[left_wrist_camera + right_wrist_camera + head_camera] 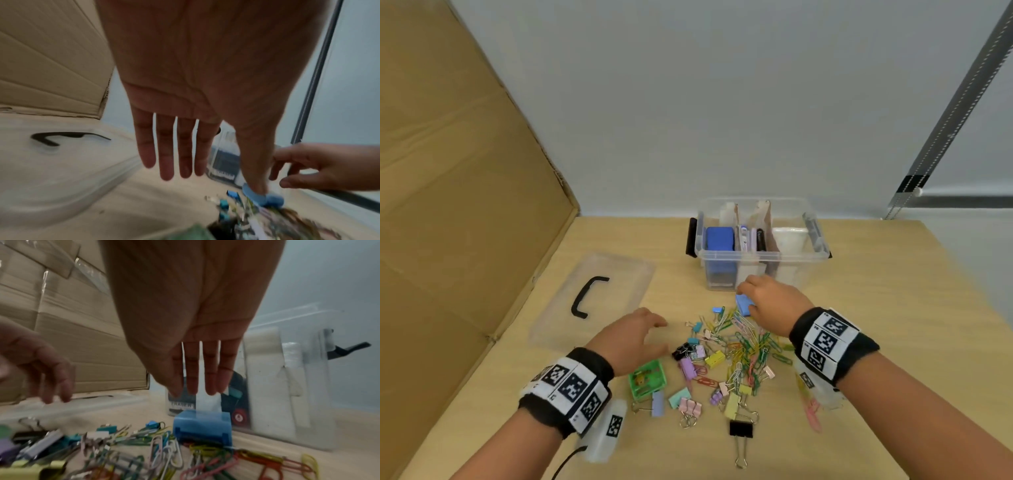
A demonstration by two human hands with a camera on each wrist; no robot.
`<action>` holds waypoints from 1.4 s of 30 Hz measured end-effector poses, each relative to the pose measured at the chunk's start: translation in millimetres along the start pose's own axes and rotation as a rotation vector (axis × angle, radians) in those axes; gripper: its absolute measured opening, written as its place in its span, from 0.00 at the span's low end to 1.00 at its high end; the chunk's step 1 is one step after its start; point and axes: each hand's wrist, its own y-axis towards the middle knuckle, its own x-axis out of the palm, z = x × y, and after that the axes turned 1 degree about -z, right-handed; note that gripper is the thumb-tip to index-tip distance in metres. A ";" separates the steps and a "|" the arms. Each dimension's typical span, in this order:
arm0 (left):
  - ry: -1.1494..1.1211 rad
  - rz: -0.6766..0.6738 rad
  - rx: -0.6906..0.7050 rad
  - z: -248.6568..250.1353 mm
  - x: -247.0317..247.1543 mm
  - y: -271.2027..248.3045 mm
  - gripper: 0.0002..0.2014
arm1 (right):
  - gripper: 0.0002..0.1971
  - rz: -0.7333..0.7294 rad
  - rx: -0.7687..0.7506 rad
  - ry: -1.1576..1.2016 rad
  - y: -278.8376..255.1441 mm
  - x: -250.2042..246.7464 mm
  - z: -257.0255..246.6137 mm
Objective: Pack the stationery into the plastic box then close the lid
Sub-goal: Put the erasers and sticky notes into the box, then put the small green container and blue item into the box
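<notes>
The clear plastic box [760, 255] stands open at the back of the table with a blue case, pens and white packets inside. Its clear lid [619, 274] with a black handle lies flat to the left. A pile of coloured paper clips and binder clips [736, 346] is spread in front. At the pile's far edge sits a small blue case [742, 304], also the blue case [202, 426]. My right hand [748, 296] hovers just above it, fingers [211, 378] straight, holding nothing. My left hand [657, 334] hovers left of the pile, fingers [166, 154] straight and empty.
A small green case [648, 378] lies by my left wrist. A clear bag with pink clips [813, 407] lies under my right forearm. A tall cardboard sheet [448, 171] walls off the left side. A grey wall stands behind the box.
</notes>
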 end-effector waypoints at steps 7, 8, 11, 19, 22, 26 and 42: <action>0.099 -0.180 -0.019 -17.5 19.8 -13.1 0.35 | 0.30 -0.140 0.197 0.046 11.6 29.6 -2.8; 0.112 -0.184 -0.018 -18.7 20.4 -12.1 0.34 | 0.29 -0.121 0.219 0.057 12.7 31.1 -3.4; 0.137 -0.194 -0.012 -21.9 22.0 -8.4 0.31 | 0.24 -0.073 0.310 0.047 16.1 34.9 -5.9; 0.067 -0.135 0.034 -33.0 16.1 -1.9 0.27 | 0.15 -0.093 0.557 0.203 11.4 38.6 -6.3; -0.037 -0.052 0.054 -36.5 7.9 0.2 0.26 | 0.12 -0.079 0.553 0.260 4.9 36.6 -2.4; -0.131 0.041 0.073 -40.8 -2.6 5.0 0.26 | 0.19 0.014 0.481 0.370 -5.6 24.5 1.5; -0.334 0.190 0.053 -37.0 -2.2 21.7 0.22 | 0.18 0.149 0.054 0.806 16.3 -127.1 -8.8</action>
